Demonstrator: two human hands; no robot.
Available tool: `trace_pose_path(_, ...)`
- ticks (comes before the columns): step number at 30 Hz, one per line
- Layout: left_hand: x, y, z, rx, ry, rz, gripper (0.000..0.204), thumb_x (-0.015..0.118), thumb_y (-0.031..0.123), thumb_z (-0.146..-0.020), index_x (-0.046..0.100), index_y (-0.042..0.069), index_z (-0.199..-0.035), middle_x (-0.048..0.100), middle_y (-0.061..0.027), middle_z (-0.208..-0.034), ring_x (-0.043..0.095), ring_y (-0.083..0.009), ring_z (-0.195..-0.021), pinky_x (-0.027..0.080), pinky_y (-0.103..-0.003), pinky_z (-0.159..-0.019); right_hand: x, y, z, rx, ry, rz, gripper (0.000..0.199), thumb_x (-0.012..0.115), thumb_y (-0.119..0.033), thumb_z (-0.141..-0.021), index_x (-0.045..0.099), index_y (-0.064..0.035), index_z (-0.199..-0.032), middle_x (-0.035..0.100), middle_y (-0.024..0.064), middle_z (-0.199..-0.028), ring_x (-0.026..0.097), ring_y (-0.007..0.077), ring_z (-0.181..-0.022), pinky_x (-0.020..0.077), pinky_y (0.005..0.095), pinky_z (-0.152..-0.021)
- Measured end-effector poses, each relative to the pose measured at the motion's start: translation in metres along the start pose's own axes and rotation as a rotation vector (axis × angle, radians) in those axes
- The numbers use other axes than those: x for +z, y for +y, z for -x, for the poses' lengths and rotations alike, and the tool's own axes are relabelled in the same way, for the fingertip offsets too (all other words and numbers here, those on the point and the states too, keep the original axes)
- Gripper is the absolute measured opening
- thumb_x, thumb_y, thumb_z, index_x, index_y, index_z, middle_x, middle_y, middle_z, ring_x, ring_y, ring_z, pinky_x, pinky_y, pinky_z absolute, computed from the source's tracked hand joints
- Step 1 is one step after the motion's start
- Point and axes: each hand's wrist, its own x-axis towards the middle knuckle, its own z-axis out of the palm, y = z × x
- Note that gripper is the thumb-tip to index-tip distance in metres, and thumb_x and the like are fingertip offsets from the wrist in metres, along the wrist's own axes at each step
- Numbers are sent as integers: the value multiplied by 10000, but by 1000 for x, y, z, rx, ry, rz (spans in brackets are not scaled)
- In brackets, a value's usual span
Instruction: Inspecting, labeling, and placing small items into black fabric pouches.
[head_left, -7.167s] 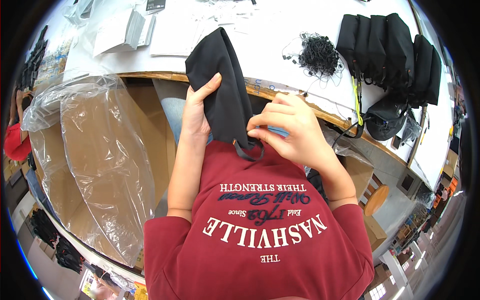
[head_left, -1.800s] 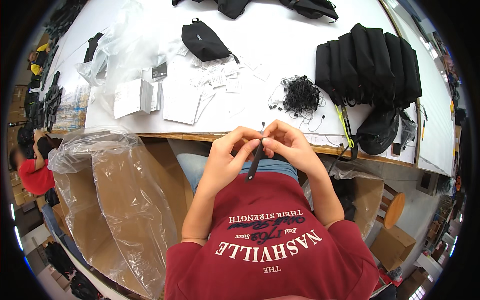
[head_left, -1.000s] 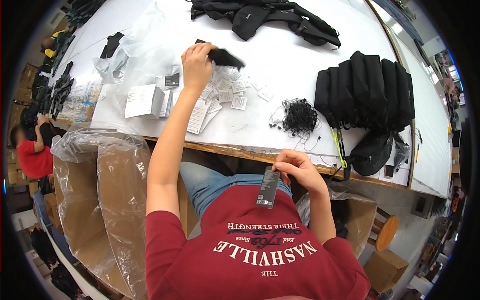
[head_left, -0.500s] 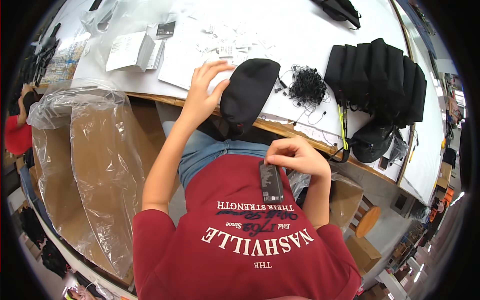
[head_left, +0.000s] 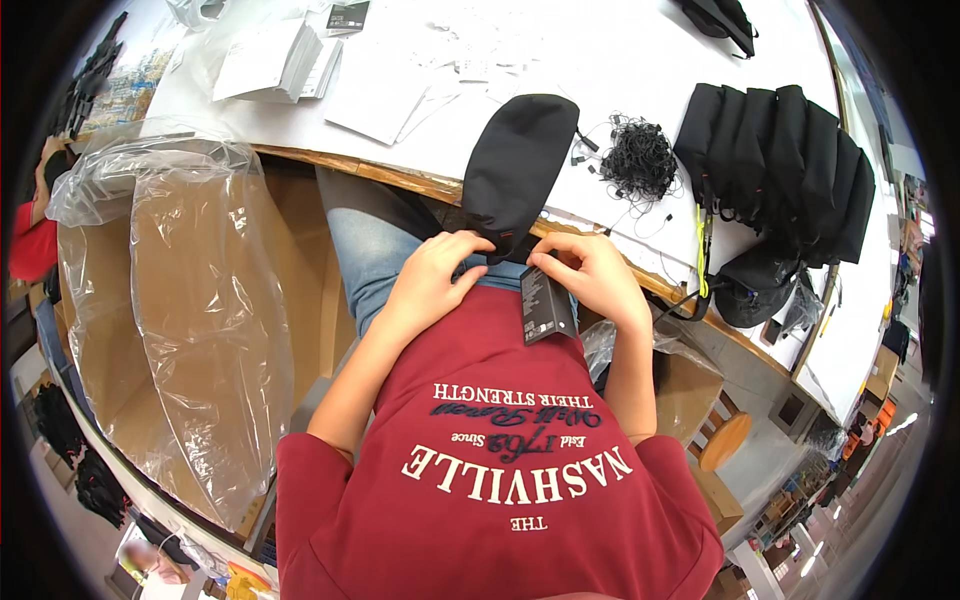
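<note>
A black fabric bag [head_left: 520,160] with a rounded far end lies across the table's front edge, its near end hanging over my lap. At that near end, beside a small red tab, my left hand [head_left: 437,278] has its curled fingers on the fabric; the thumb is partly apart. Just to the right, my right hand [head_left: 596,278] pinches the top of a dark folded hang tag [head_left: 547,303] between thumb and fingers. The tag dangles in front of my red shirt, close to the bag. Whether a string is in the pinch cannot be seen.
On the white table [head_left: 400,55] lie a tangle of black tag strings [head_left: 637,160], a row of black bags [head_left: 770,165] and stacked white cards [head_left: 270,65]. A plastic-lined cardboard box [head_left: 200,330] stands at my left. Another person's red sleeve [head_left: 35,248] shows far left.
My left hand has moved from the bag's far left side down to its near end. My right hand has brought the hang tag up toward the bag, and the tag has turned.
</note>
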Motion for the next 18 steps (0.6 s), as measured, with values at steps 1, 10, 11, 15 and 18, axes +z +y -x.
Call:
trace_pose_path(1, 2, 1, -1, 10, 6, 14, 224, 685, 89, -776, 637, 56, -992, 638, -88, -987, 593, -267, -926, 474, -350, -833, 0, 1, 0, 1, 0, -2, 168, 615, -180, -872, 659, -18, -888, 639, 44, -688, 541, 64, -578, 432, 233, -549)
trace_pose_path(10, -22, 15, -29, 442, 113, -188, 134, 685, 69, -723, 619, 69, -840, 626, -33, -831, 589, -214, -741, 478, -323, -663, -12, 11, 11, 14, -101, -289, 161, 608, -154, -892, 662, -3, -894, 656, -14, -764, 556, 26, -656, 442, 197, -582)
trace_pose_path(11, -32, 22, -37, 497, 163, -208, 130, 683, 52, -712, 615, 69, -822, 610, -37, -777, 582, -221, -686, 476, -337, -616, -13, 14, 12, -1, -127, -379, 161, 608, -157, -895, 664, -6, -889, 656, -15, -761, 553, 22, -655, 436, 191, -576)
trace_pose_path(15, -75, 51, -91, 628, 198, -378, 180, 698, 9, -694, 634, 62, -854, 604, -53, -781, 594, -217, -643, 473, -327, -550, -22, 7, 15, -1, -189, -458, 163, 611, -165, -900, 674, -17, -875, 646, -20, -741, 535, 16, -640, 414, 181, -557)
trace_pose_path(18, -92, 63, -134, 744, 313, -480, 181, 686, 12, -711, 641, 89, -868, 558, -30, -736, 559, -185, -590, 447, -308, -516, -21, 3, 15, -62, -168, -424, 168, 618, -170, -897, 681, -16, -872, 633, -23, -723, 521, 17, -628, 405, 185, -548)
